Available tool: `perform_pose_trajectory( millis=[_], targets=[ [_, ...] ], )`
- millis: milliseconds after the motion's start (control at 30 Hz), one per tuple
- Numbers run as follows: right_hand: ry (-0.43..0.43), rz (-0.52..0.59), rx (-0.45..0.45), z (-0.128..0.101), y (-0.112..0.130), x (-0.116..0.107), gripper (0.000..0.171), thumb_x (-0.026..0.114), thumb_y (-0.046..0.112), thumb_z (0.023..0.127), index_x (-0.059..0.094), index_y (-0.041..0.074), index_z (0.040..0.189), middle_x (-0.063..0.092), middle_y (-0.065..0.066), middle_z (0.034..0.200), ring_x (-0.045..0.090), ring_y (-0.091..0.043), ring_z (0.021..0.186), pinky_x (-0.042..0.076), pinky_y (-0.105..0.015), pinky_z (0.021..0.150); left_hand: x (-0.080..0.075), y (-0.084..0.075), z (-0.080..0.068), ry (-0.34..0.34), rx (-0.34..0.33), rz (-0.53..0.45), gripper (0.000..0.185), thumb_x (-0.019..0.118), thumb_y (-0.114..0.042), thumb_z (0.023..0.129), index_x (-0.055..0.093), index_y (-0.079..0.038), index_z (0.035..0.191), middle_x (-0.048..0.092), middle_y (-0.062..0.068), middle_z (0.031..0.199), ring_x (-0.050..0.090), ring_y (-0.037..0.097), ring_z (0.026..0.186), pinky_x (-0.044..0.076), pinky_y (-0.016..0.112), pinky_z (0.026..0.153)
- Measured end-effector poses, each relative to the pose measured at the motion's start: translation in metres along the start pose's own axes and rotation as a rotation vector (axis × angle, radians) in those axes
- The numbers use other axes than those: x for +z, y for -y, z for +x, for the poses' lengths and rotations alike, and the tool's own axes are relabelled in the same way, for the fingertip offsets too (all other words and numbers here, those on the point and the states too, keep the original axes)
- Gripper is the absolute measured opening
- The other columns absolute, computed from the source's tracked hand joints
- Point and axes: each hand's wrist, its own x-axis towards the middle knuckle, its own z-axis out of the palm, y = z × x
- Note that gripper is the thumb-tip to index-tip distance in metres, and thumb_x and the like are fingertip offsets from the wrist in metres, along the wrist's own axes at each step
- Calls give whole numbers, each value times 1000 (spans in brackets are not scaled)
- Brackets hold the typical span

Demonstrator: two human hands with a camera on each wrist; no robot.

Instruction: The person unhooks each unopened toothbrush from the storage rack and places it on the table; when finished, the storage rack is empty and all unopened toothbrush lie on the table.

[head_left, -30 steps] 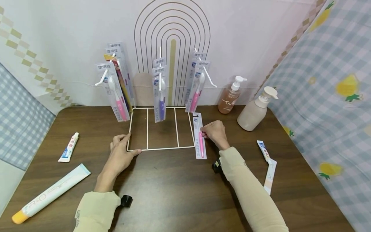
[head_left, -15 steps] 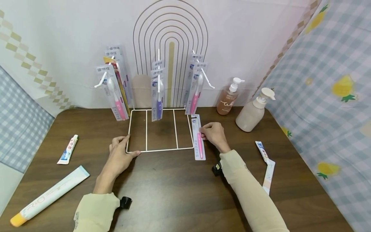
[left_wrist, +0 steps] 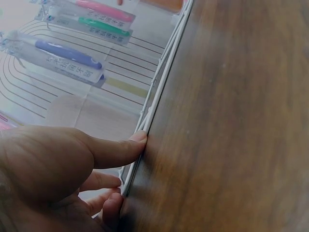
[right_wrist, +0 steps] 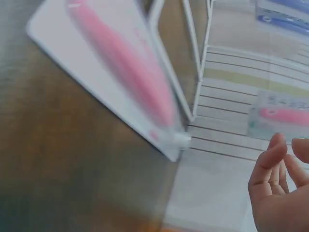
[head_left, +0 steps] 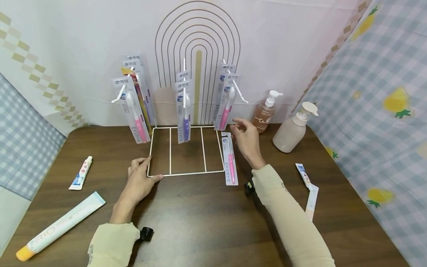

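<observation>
Left hand (head_left: 137,180) grips the near left corner of the white wire rack (head_left: 170,151). Pink packaged toothbrush (head_left: 231,167) lies on the table (head_left: 200,222) at the rack's right side. Right hand (head_left: 248,142), released, hangs beside its far end.

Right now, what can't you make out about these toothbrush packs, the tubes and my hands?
Head view: rear packs on the left hook, partly hidden by packs in front; the left small tube's fine print, too small.
Left wrist view: left hand on the rack, cut off by the left edge.
Right wrist view: loose pack, blurred, cut off by the top edge; right hand, cut off by the right edge.
</observation>
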Motion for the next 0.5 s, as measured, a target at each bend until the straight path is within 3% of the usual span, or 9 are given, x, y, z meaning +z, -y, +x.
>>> perform_pose_trajectory(
  millis=[267,433,500],
  targets=[
    [61,96,-63,7,15,-2,36,72,2,108,72,-6,144,65,-15,121,69,-8,74,52,-16,58,0,-1,-1,-5,0,2,90,83,-21,105,34,7,175,28,37,175,27,61,156,33,76,129],
    [66,125,-108,9,18,1,35,75,2,108,71,-11,141,64,-24,129,65,-1,74,51,-16,60,0,-2,-2,-2,4,-2,90,83,-21,105,34,7,175,28,36,175,27,60,156,33,76,129],
    [59,126,-129,9,20,2,32,76,2,107,72,-12,136,64,-22,125,66,1,74,51,-15,62,-1,-3,-2,0,0,-5,90,83,-21,105,34,7,176,28,36,175,26,60,156,33,76,129]
  ],
)
